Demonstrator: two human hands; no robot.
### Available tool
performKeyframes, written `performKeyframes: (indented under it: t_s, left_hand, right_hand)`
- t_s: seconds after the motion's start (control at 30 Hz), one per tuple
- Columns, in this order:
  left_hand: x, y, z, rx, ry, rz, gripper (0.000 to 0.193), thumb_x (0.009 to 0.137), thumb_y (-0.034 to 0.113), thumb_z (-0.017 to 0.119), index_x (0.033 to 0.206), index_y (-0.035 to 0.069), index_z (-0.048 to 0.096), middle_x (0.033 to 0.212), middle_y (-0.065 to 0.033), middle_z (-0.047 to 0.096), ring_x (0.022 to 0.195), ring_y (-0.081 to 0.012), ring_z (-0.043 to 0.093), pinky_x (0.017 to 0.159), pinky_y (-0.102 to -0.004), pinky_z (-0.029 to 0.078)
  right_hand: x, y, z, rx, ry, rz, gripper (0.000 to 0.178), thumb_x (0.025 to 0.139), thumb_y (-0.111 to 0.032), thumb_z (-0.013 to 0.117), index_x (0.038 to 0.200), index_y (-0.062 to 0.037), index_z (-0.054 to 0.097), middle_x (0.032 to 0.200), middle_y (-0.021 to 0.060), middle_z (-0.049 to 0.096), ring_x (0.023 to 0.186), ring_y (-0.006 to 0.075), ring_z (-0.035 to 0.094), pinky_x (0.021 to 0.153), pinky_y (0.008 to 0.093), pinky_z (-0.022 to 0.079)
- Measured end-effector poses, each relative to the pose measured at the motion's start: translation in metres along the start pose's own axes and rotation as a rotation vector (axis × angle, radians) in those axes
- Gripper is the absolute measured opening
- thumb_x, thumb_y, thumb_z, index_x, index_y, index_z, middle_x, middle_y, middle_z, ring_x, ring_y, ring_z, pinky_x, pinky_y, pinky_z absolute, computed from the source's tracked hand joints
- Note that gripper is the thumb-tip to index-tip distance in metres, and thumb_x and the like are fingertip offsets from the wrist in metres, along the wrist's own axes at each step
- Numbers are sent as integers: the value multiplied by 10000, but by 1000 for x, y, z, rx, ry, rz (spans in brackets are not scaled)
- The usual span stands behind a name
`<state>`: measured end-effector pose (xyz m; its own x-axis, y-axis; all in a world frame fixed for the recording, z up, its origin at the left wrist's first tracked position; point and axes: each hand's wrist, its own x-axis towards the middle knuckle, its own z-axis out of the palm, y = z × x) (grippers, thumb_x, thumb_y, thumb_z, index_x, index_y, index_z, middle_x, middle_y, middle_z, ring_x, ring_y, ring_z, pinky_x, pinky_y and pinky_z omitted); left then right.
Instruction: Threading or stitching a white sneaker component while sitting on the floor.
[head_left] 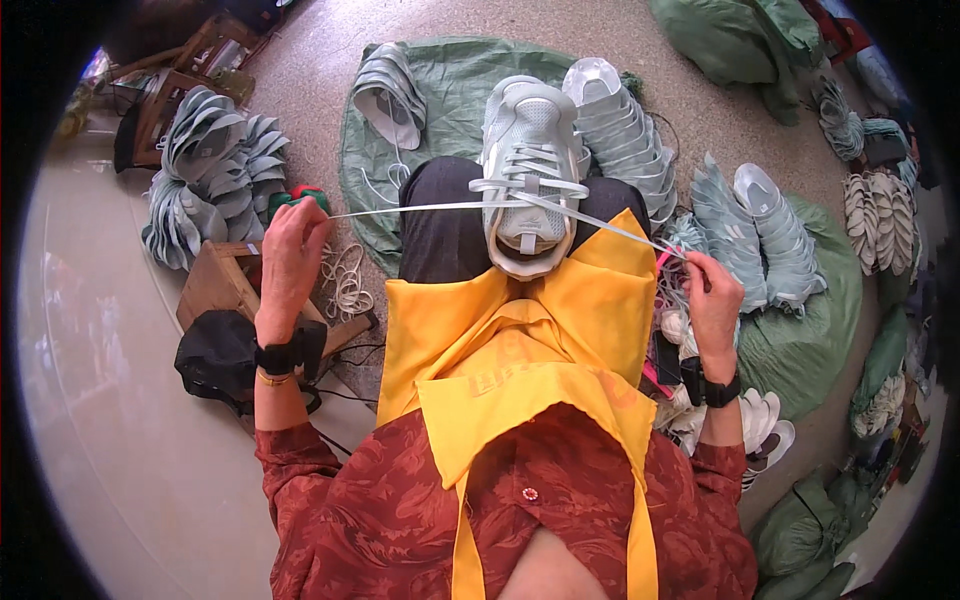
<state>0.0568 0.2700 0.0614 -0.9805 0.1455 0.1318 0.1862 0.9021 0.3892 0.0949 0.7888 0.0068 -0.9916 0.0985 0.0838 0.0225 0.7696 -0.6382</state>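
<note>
A pale grey-green sneaker (pixel 530 150) rests between my knees, its toe pointing away and its heel opening toward me. White shoelaces (pixel 420 207) cross over at its tongue and stretch out to both sides. Far out to the left, my left hand (pixel 295 240) pinches one lace end, pulled nearly level. On the other side, my right hand (pixel 712 300) pinches the other lace end, which slopes down from the shoe. Both laces look taut. A yellow apron (pixel 520 340) covers my lap below the shoe.
Stacked shoe uppers (pixel 210 170) stand at the left beside a wooden stool (pixel 225 285). More nested uppers (pixel 625 140) sit beyond my right knee on a green sheet (pixel 440 70). Further stacks (pixel 775 235) lie at the right. Loose white laces (pixel 347 285) lie near my left hand.
</note>
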Motion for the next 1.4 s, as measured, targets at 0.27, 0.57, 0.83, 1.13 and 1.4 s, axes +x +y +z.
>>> performKeyframes:
  t_s: [0.27, 0.57, 0.83, 1.13, 1.4]
  left_hand:
    - [-7, -6, -13, -47, -23, -41, 127, 902, 5, 658, 946, 2, 539, 832, -144, 600, 781, -325, 595, 704, -407, 473]
    - [11, 13, -27, -90, -67, -8, 103, 895, -13, 629, 932, -19, 533, 804, -156, 563, 752, -355, 586, 677, -402, 469]
    - [109, 42, -48, -398, -110, 80, 92, 948, 47, 651, 884, 13, 593, 783, 3, 580, 713, -95, 510, 654, -258, 420]
    - [60, 70, 38, -945, -304, -199, 109, 979, 126, 657, 910, 49, 626, 795, 53, 596, 730, -30, 527, 652, -204, 415]
    - [29, 87, 78, -1105, -572, -242, 103, 971, 91, 671, 922, 50, 590, 838, 19, 632, 759, -49, 592, 680, -204, 485]
  right_hand:
    - [1, 18, -2, -91, -47, -14, 126, 906, -13, 648, 1018, 7, 701, 947, 181, 717, 811, 338, 698, 721, 407, 532]
    - [17, 8, -11, -99, -284, 15, 114, 910, -86, 679, 959, 14, 703, 792, 156, 694, 665, 262, 674, 626, 371, 518]
    - [124, -52, -46, 665, -647, 155, 186, 1005, -175, 643, 1005, 3, 696, 889, 54, 726, 708, 92, 680, 648, 244, 563]
    - [59, -78, 41, 1019, -390, 264, 178, 972, -90, 678, 1104, 30, 689, 981, 84, 738, 802, 119, 704, 800, 271, 597]
    - [48, -75, 80, 1019, -286, 231, 106, 941, -15, 695, 1038, 24, 683, 965, 57, 724, 859, 123, 712, 811, 266, 609]
